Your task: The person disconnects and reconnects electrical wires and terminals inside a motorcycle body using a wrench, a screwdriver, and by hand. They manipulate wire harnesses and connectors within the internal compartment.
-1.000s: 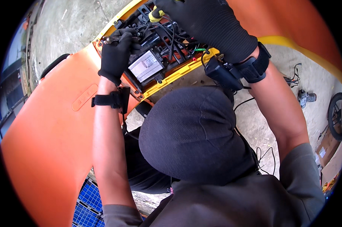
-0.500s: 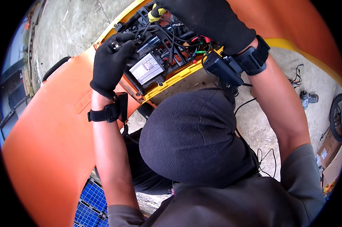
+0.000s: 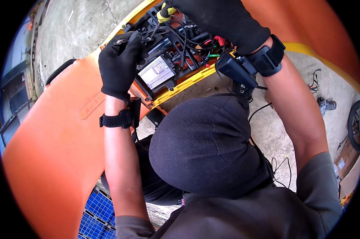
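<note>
Black knit gloves cover both hands. A small metal-tipped tool is pinched in the curled fingers of the left hand, at the upper left edge of the open black wiring compartment. Only the tool's short tip shows; its long axis lies nearly level, and the tip points left, away from the compartment. The right hand is laid over the top of the compartment, close to a yellow-and-black handle; whether its fingers are closed on anything cannot be told, since they are cut off by the rim of the view.

A grey labelled box sits in the compartment just beside the left hand, with black cables crossing above it. The compartment is framed by a yellow edge and set in a broad orange body panel. A black wrist-strapped device is worn on the right forearm. Much of the lower view is blocked by a dark knit cap.

Compared with half a second ago, the left hand has been raised slightly toward the compartment's corner.
</note>
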### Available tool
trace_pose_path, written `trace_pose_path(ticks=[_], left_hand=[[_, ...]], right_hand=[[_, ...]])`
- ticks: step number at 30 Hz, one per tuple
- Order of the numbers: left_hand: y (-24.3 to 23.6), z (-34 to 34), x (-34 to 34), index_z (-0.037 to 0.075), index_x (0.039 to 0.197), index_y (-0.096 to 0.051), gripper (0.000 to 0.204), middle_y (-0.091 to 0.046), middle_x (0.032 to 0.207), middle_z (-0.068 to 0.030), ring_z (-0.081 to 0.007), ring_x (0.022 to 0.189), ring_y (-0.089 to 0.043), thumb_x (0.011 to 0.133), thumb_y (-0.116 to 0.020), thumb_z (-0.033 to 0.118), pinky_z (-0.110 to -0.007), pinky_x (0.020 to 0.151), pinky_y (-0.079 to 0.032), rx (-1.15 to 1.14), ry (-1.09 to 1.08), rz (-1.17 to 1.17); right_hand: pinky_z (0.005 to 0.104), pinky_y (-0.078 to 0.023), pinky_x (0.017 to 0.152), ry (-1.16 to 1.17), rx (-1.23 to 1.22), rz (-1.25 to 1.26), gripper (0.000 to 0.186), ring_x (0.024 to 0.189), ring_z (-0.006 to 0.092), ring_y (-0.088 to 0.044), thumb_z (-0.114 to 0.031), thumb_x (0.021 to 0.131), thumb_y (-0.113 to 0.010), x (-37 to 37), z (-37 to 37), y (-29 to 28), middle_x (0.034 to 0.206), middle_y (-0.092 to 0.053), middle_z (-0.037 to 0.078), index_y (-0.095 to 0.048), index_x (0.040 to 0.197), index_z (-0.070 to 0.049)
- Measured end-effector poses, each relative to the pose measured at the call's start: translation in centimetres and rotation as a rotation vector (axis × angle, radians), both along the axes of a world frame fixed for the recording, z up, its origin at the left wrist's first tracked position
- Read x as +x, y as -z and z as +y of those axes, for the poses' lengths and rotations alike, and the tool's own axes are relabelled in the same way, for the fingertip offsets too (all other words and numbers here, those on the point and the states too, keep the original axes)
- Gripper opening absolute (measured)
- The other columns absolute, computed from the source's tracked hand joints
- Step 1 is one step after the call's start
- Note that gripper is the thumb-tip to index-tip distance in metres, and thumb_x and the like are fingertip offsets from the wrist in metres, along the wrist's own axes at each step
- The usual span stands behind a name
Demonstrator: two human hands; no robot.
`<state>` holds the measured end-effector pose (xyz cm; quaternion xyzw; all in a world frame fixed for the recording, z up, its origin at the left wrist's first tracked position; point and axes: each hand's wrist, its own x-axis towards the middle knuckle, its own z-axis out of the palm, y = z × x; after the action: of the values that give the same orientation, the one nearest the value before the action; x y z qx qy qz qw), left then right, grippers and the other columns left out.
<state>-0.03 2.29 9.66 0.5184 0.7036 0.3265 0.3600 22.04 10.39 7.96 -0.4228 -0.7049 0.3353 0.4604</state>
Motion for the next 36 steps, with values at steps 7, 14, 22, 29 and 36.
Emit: trace_pose_path(ticks=[7, 14, 22, 29, 36], left_hand=[[0.5, 1.0, 0.8, -0.001, 0.087, -0.072, 0.026, -0.069, 0.066, -0.005, -0.0087, 0.053, -0.061, 0.096, -0.071, 0.024, -0.024, 0.05, -0.046, 0.047, -0.07, 0.058], [1.0, 1.2, 1.1, -0.002, 0.09, -0.073, 0.025, -0.07, 0.067, -0.0055, -0.01, 0.056, -0.065, 0.096, -0.071, 0.022, -0.025, 0.051, -0.052, 0.048, -0.146, 0.045], [1.7, 1.6, 1.3, -0.003, 0.099, -0.071, 0.023, -0.071, 0.073, -0.0088, -0.0126, 0.056, -0.066, 0.097, -0.07, 0.019, -0.025, 0.05, -0.052, 0.076, -0.154, -0.042], [2.4, 1.7, 0.3, -0.003, 0.098, -0.069, 0.025, -0.072, 0.076, -0.0094, -0.0147, 0.058, -0.068, 0.099, -0.068, 0.022, -0.026, 0.054, -0.053, 0.085, -0.071, 0.077], [2.9, 1.9, -0.1, -0.004, 0.098, -0.069, 0.023, -0.072, 0.078, -0.0106, -0.0161, 0.061, -0.069, 0.098, -0.068, 0.019, -0.027, 0.055, -0.055, 0.122, -0.073, 0.038]], right_hand=[[0.0499, -0.05, 0.071, 0.001, 0.09, -0.064, 0.032, 0.084, 0.0466, -0.064, -0.017, 0.09, -0.067, 0.3, 0.3, -0.2, 0.085, -0.063, 0.03, -0.051, 0.105, 0.005], [0.0499, -0.05, 0.073, -0.032, 0.092, -0.043, 0.033, 0.086, 0.0463, -0.064, -0.019, 0.09, -0.067, 0.2, 0.9, 0.3, 0.086, -0.063, 0.03, -0.051, 0.105, 0.006], [0.0492, -0.051, 0.074, -0.029, 0.206, -0.002, 0.032, 0.086, 0.0455, -0.064, -0.02, 0.088, -0.068, -0.6, 2.5, 0.4, 0.085, -0.063, 0.03, -0.053, 0.1, 0.006], [0.0462, -0.054, 0.082, 0.082, 0.497, -0.134, 0.035, 0.09, 0.0417, -0.068, -0.029, 0.089, -0.065, -4.5, 8.0, 1.4, 0.091, -0.069, 0.026, -0.066, 0.099, 0.005], [0.0448, -0.054, 0.087, -0.154, 0.254, -0.428, 0.035, 0.095, 0.0366, -0.07, -0.03, 0.09, -0.06, -8.1, 10.9, -2.6, 0.097, -0.072, 0.025, -0.075, 0.09, 0.002]])
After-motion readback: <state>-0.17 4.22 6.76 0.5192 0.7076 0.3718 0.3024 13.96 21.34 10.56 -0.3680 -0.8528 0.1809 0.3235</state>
